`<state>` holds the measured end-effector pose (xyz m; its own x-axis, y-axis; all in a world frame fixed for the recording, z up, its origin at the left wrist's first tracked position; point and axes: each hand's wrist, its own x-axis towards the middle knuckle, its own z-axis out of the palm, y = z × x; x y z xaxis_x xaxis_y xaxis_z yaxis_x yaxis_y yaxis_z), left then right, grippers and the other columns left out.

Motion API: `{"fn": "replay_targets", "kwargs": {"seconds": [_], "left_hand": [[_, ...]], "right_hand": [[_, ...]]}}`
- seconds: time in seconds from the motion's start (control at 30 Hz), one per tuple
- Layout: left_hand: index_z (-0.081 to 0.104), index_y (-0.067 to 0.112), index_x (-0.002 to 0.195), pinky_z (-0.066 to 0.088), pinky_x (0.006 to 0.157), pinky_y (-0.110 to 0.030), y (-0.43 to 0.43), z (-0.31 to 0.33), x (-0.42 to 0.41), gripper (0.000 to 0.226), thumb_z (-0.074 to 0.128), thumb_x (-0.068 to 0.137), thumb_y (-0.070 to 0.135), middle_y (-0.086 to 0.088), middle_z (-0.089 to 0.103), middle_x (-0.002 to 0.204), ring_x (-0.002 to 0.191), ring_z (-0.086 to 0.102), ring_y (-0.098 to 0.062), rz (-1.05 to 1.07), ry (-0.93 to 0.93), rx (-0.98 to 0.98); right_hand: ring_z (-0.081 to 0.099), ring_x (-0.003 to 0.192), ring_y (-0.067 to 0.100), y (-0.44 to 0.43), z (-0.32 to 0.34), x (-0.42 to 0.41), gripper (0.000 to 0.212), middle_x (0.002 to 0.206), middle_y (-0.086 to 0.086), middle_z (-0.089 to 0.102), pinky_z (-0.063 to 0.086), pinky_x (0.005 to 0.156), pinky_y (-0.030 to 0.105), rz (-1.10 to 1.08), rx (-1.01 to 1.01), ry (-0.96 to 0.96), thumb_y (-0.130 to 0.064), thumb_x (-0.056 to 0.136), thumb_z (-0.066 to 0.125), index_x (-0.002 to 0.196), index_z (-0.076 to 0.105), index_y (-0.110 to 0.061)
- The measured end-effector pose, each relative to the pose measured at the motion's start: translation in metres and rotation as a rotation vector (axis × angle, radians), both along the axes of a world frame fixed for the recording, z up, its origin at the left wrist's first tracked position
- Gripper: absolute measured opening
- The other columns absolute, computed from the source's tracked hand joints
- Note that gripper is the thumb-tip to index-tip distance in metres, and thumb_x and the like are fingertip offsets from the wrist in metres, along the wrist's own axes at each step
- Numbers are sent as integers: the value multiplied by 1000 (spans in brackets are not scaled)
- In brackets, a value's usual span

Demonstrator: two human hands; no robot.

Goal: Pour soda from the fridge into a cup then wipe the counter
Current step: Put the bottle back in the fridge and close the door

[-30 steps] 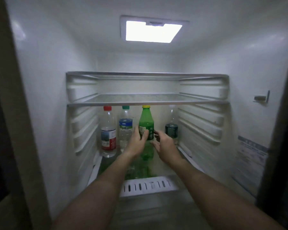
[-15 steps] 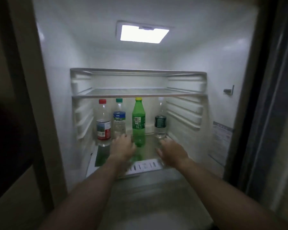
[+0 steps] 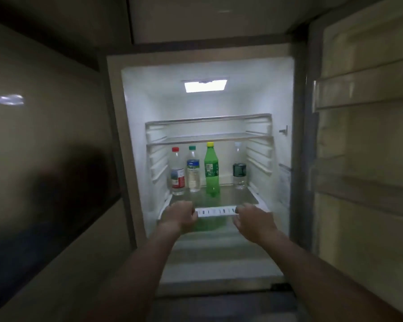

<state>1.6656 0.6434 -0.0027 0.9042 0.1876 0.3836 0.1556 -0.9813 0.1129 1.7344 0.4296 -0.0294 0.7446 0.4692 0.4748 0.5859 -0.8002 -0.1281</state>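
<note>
Pulled both hands back off the green soda bottle (image 3: 211,170); they're now low centre at the front lip of the shelf (image 3: 242,198). Left hand (image 3: 179,217) loosely curled, right hand (image 3: 254,223) relaxed, both empty. Bottle upright mid-shelf, above and between them in frame, untouched

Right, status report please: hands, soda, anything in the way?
Left hand and right hand empty, near shelf front. Green soda bottle upright, untouched. Clear bottles flank it, none in front.
</note>
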Motion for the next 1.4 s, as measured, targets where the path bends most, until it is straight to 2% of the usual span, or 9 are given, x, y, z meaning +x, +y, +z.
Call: {"fn": "replay_targets", "kwargs": {"seconds": [0.1,0.4,0.57,0.73,0.83,0.97,1.07,1.2,1.4], "left_hand": [[65,20,90,54,74,-34,-19,-8,-50,24,48,89,38,-1,67,95,83,63,-21,26,68,19],[70,18,91,52,68,-31,-43,13,-177,23,53,91,34,-4,68,95,81,65,-21,19,75,37],[66,20,98,51,75,-32,-57,8,-247,26,49,93,39,-4,64,99,86,63,-22,7,100,83],[64,18,103,53,81,-39,-78,-30,-309,30,43,96,39,-9,64,110,96,62,-27,-98,174,74],[66,19,108,50,86,-37,-100,-69,-349,31,45,96,38,-5,63,118,107,60,-26,-95,324,86],[66,20,108,50,87,-37,-122,-79,-376,31,47,94,38,-4,63,118,106,60,-24,-115,403,65],[65,22,109,51,90,-41,-157,-63,-389,32,45,95,41,-5,62,121,109,59,-26,-176,382,106],[65,21,108,50,89,-35,-205,-43,-400,32,44,95,41,-5,62,122,111,58,-24,-249,337,177],[66,17,105,51,89,-34,-290,-31,-397,31,41,95,33,-4,65,118,109,61,-24,-320,344,389]], "right_hand": [[64,90,26,-14,-12,-35,30,108,8,64,55,76,37,-4,10,58,-34,97,47,111,62,-12],[63,94,27,-55,5,-142,39,107,11,64,55,81,42,59,-18,74,-44,98,47,107,64,-11],[62,99,29,-78,2,-215,57,109,9,62,52,86,41,22,-139,69,-51,100,26,113,63,-10],[63,98,29,-98,-24,-302,43,110,10,64,49,86,39,36,-150,73,-46,102,37,104,64,-12],[59,102,26,-112,-42,-351,43,114,8,61,44,94,43,72,-342,147,-45,103,34,111,62,-13],[60,93,28,-144,-44,-386,42,106,10,63,51,80,39,93,-273,172,-44,102,37,107,62,-11],[62,88,26,-174,-42,-399,41,102,10,66,53,79,40,82,-255,181,-41,101,37,100,65,-11],[62,95,28,-213,-42,-412,37,106,10,65,52,82,38,63,-164,160,-39,100,40,101,64,-11],[62,95,32,-294,-42,-439,36,107,14,63,49,82,37,34,-182,167,-31,100,40,100,65,-6]]}}
